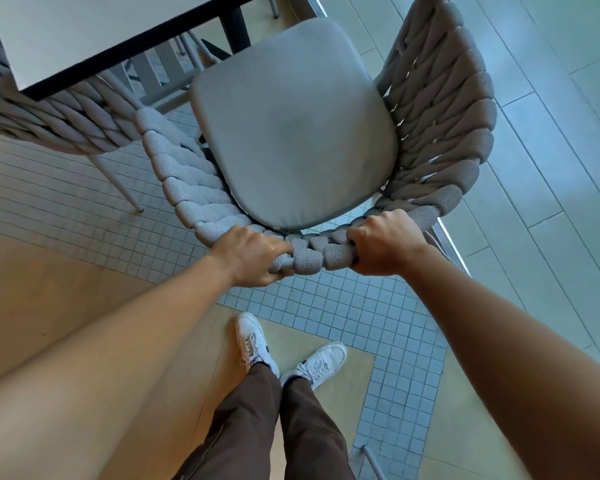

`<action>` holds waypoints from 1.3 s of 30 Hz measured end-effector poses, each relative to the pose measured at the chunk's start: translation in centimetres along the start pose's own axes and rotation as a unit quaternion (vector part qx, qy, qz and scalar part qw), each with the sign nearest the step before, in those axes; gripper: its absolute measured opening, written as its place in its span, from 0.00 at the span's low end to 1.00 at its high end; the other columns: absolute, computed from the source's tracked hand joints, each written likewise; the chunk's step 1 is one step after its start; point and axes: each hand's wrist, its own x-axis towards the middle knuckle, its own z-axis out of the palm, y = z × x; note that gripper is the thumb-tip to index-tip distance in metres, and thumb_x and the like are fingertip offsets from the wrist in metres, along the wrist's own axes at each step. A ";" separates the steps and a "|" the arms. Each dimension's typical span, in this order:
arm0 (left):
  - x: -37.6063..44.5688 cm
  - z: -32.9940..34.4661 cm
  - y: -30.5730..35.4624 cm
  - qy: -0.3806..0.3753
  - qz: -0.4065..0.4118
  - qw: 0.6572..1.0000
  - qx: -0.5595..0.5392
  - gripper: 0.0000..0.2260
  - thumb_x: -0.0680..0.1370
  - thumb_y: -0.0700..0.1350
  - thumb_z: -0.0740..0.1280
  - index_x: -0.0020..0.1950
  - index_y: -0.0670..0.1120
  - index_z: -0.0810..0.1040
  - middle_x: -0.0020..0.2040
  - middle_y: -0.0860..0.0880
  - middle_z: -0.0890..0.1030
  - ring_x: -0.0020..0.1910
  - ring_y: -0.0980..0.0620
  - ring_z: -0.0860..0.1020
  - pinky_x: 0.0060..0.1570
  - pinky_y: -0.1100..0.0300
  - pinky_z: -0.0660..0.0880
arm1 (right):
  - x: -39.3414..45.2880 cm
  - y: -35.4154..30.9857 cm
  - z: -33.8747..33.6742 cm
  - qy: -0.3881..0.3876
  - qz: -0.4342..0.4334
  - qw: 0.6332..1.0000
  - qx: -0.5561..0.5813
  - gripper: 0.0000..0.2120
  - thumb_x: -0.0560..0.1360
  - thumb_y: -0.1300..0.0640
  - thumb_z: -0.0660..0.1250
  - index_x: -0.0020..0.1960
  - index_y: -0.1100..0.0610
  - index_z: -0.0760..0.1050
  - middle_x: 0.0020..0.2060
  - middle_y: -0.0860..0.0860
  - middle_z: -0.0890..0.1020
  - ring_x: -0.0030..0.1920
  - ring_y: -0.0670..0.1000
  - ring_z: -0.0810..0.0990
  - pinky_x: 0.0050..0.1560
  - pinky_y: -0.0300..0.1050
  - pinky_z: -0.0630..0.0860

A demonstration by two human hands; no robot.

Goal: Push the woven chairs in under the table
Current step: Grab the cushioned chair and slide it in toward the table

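Woven chair point(312, 258) (cushioned) gripped at its backrest by both hands, beside table point(84, 32).

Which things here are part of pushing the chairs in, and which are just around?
Part of the job:
- woven chair with seat cushion, top rail held by both hands
- left hand
- right hand
- table
- second woven chair, already partly under the table

Just around:
- tiled floor
- white shoes
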 end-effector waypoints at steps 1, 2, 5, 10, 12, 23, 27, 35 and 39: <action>0.0 0.1 0.4 0.008 -0.016 1.000 0.004 0.27 0.74 0.70 0.65 0.67 0.57 0.79 0.48 0.53 0.87 0.41 0.45 0.84 0.38 0.55 0.75 | -0.1 0.3 0.3 0.006 -0.007 1.000 0.002 0.18 0.71 0.38 0.60 0.43 0.51 0.79 0.38 0.49 0.83 0.38 0.57 0.83 0.35 0.44 0.66; 0.1 0.1 0.9 0.019 -0.032 0.999 0.015 0.32 0.72 0.73 0.63 0.71 0.57 0.76 0.48 0.53 0.87 0.42 0.46 0.84 0.37 0.56 0.73 | -0.2 0.6 0.5 0.010 -0.016 1.000 0.004 0.19 0.71 0.37 0.59 0.43 0.51 0.78 0.39 0.48 0.83 0.38 0.56 0.83 0.35 0.44 0.66; 1.2 0.0 3.6 0.036 -0.055 0.998 0.017 0.42 0.71 0.77 0.60 0.79 0.55 0.66 0.46 0.52 0.86 0.42 0.47 0.84 0.36 0.56 0.68 | -0.1 1.2 0.8 0.014 -0.034 0.999 0.006 0.19 0.70 0.36 0.58 0.42 0.51 0.77 0.38 0.47 0.83 0.38 0.56 0.83 0.34 0.43 0.66; 4.9 -0.5 8.3 -0.020 -0.143 0.988 -0.062 0.29 0.75 0.69 0.64 0.71 0.55 0.72 0.54 0.49 0.84 0.51 0.43 0.83 0.46 0.51 0.77 | -0.4 1.6 0.5 0.010 -0.024 0.999 0.020 0.18 0.65 0.37 0.61 0.44 0.48 0.79 0.39 0.45 0.84 0.38 0.54 0.83 0.34 0.42 0.66; 5.3 -0.3 8.4 -0.036 -0.158 0.985 -0.061 0.25 0.75 0.64 0.66 0.69 0.55 0.74 0.53 0.48 0.84 0.51 0.42 0.82 0.46 0.50 0.77 | -0.3 2.2 0.2 0.001 -0.023 0.999 0.030 0.19 0.63 0.36 0.59 0.44 0.46 0.79 0.40 0.43 0.83 0.37 0.52 0.82 0.34 0.42 0.67; 5.4 -0.3 8.3 -0.031 -0.136 0.989 -0.059 0.23 0.75 0.61 0.68 0.66 0.53 0.75 0.48 0.48 0.85 0.46 0.42 0.84 0.42 0.52 0.77 | -0.1 4.1 0.1 -0.024 -0.040 0.999 -0.001 0.25 0.61 0.32 0.54 0.44 0.44 0.80 0.35 0.45 0.82 0.33 0.53 0.81 0.33 0.41 0.65; 5.4 -0.4 8.2 -0.035 -0.135 0.988 -0.058 0.24 0.75 0.61 0.68 0.66 0.52 0.76 0.48 0.47 0.85 0.46 0.41 0.84 0.44 0.51 0.78 | -0.1 4.4 0.5 -0.019 -0.053 0.998 -0.003 0.22 0.62 0.32 0.57 0.44 0.44 0.80 0.34 0.44 0.82 0.31 0.52 0.80 0.32 0.41 0.65; 5.4 -0.9 8.5 -0.043 -0.184 0.980 -0.061 0.25 0.73 0.63 0.68 0.68 0.56 0.76 0.49 0.48 0.85 0.48 0.42 0.84 0.45 0.51 0.78 | 0.1 5.4 0.2 -0.037 -0.119 0.992 -0.015 0.21 0.66 0.34 0.62 0.51 0.45 0.79 0.43 0.44 0.84 0.41 0.53 0.84 0.36 0.43 0.66; 6.3 -0.8 10.5 -0.022 -0.238 0.970 -0.047 0.26 0.72 0.65 0.67 0.69 0.59 0.75 0.51 0.49 0.85 0.49 0.43 0.84 0.45 0.54 0.76 | -1.1 7.0 0.2 -0.003 -0.077 0.997 0.005 0.20 0.66 0.35 0.65 0.50 0.47 0.79 0.43 0.45 0.84 0.43 0.55 0.84 0.38 0.45 0.72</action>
